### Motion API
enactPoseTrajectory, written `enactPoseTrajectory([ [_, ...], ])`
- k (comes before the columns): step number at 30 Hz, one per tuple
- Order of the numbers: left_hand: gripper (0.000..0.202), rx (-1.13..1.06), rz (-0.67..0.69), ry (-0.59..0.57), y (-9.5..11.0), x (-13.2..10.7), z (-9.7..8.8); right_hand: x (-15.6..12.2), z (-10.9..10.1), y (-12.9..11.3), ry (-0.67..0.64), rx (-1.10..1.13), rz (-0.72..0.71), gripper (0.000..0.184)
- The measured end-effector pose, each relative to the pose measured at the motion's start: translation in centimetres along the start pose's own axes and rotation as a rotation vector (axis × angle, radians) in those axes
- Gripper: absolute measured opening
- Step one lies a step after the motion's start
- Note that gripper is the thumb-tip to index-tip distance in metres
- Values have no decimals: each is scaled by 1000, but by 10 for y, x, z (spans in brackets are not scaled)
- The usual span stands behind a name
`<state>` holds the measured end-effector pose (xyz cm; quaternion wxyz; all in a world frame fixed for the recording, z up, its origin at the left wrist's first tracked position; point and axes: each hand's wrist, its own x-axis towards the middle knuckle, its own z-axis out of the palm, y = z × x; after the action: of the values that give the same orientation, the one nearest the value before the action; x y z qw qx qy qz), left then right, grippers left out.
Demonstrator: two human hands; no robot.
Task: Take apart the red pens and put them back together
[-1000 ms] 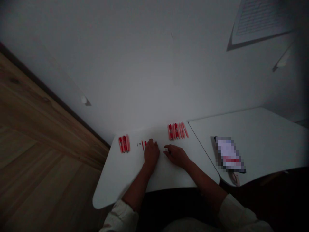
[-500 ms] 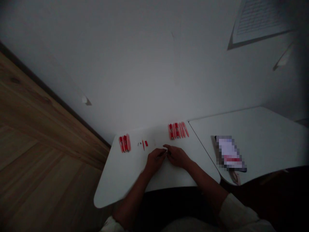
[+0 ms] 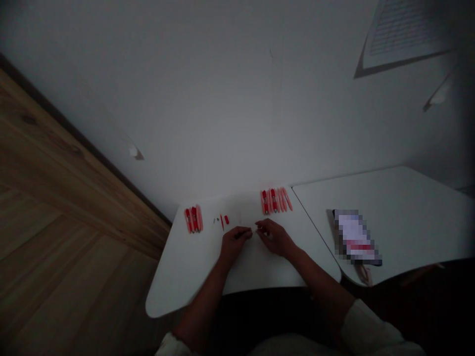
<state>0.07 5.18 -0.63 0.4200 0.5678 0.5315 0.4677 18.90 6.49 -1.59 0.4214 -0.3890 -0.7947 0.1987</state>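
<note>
My left hand (image 3: 236, 241) and my right hand (image 3: 273, 236) meet above the white table (image 3: 178, 277), fingers pinched close together. Between the fingertips shows a small pale, clear-looking piece (image 3: 254, 229), too small to name. Left of them lie a thin red pen refill (image 3: 222, 222), a short red pen part (image 3: 227, 219) and tiny metal-looking bits (image 3: 215, 220). Beyond my right hand is a row of red and pink pens (image 3: 274, 200). Another group of red and pink pens (image 3: 193, 219) lies at the table's left.
A second white table (image 3: 408, 212) adjoins on the right, bearing a phone-like device (image 3: 356, 237) with a blurred screen and a strap. A grey wall (image 3: 208, 123) rises behind the tables, with a printed sheet (image 3: 404, 34) at upper right. Wooden boards (image 3: 74, 207) lie left.
My hands have drawn slightly apart at the fingertips, and a small pale piece now shows between them. The view has shifted a little; the pens and loose parts lie as before.
</note>
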Motion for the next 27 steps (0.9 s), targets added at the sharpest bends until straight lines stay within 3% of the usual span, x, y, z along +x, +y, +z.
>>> enactPoseTrajectory([
  [3,27,-81,-43,33,0,2,-4,3,1,5,132,150,103,25],
  [7,31,-185,-110,47,1,2,-4,9,6,9,190,494,293,34],
  [11,32,-246,-178,4,4,1,0,13,10,8,280,721,379,37],
  [20,30,-294,-209,-51,3,2,4,11,6,7,286,644,416,41],
  [27,29,-274,-189,-47,2,2,4,13,12,12,235,834,446,42],
])
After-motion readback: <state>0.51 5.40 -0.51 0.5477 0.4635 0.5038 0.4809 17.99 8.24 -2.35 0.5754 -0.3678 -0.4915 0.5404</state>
